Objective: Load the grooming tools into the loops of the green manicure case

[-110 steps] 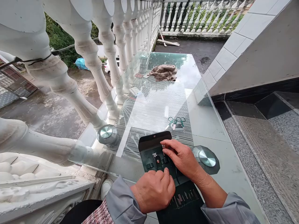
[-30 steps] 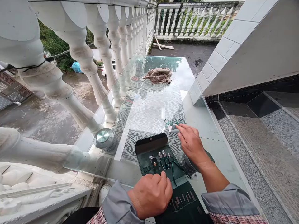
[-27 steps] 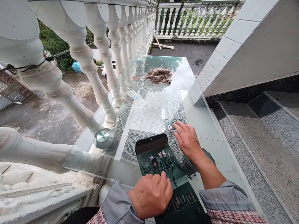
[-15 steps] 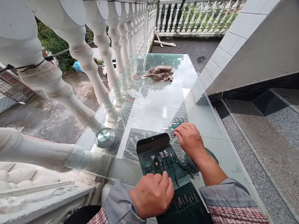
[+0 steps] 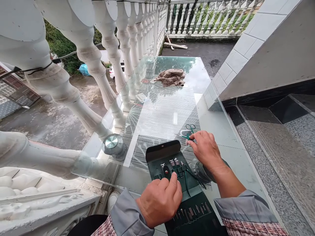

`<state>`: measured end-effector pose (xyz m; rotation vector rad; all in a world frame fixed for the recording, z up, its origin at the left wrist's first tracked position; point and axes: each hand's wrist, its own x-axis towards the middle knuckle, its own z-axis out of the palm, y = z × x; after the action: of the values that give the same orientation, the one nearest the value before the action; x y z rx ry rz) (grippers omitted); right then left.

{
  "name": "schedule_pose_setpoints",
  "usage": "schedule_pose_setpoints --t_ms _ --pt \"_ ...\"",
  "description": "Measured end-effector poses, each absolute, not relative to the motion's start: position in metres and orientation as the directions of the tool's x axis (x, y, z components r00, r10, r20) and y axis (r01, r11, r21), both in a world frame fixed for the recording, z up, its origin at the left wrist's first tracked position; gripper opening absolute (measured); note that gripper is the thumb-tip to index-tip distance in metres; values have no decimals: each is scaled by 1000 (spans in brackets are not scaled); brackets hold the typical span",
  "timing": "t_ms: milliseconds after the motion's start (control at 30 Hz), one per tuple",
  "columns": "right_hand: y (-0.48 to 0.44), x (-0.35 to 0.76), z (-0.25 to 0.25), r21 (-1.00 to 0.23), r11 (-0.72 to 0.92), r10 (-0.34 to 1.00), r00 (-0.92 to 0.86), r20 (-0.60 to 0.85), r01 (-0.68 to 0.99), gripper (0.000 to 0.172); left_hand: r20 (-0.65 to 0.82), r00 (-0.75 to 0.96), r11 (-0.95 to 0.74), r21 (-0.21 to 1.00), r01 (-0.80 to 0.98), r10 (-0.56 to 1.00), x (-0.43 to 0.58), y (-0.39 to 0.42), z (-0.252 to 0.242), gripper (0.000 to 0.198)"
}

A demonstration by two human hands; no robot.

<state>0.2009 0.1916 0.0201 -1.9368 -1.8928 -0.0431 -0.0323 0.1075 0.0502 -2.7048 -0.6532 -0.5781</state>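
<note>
Since a moment ago my right hand point(image 5: 206, 150) has closed, fingertips pinched on the slim green-handled scissors point(image 5: 189, 130) lying on the smooth glass table point(image 5: 172, 98) just beyond the case, wrist low. My left hand point(image 5: 159, 200) is curled almost to a fist, knuckles up, fingertips pressing the open, dark-green leather tool case point(image 5: 162, 150).

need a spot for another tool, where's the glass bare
Bare: the wide stretch of glass table between the cloth and the scissors, and the strip right of the right hand. Crowded: the near end, with the tool case and left hand.
</note>
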Motion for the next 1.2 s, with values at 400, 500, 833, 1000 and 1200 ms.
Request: schedule_pose_setpoints --t_ms 400,500,833,1000,1200 --pt "186 207 24 -347 -46 965 132 228 937 9 410 769 -786 -172 593 490 -31 112 46 23" --pt "184 208 27 -350 -67 971 142 193 934 10 411 765 -783 -168 599 497 -30 112 45 22" --pt "185 214 35 -600 -196 962 272 38 776 26 417 749 -785 -123 607 514 -28 113 44 18" --pt "179 219 39 -862 -224 931 362 -51 454 19 428 681 -764 38 644 594 -26 114 45 16" --pt "163 223 58 -992 -117 957 271 -102 41 25 408 509 -652 490 578 758 -27 114 56 23"
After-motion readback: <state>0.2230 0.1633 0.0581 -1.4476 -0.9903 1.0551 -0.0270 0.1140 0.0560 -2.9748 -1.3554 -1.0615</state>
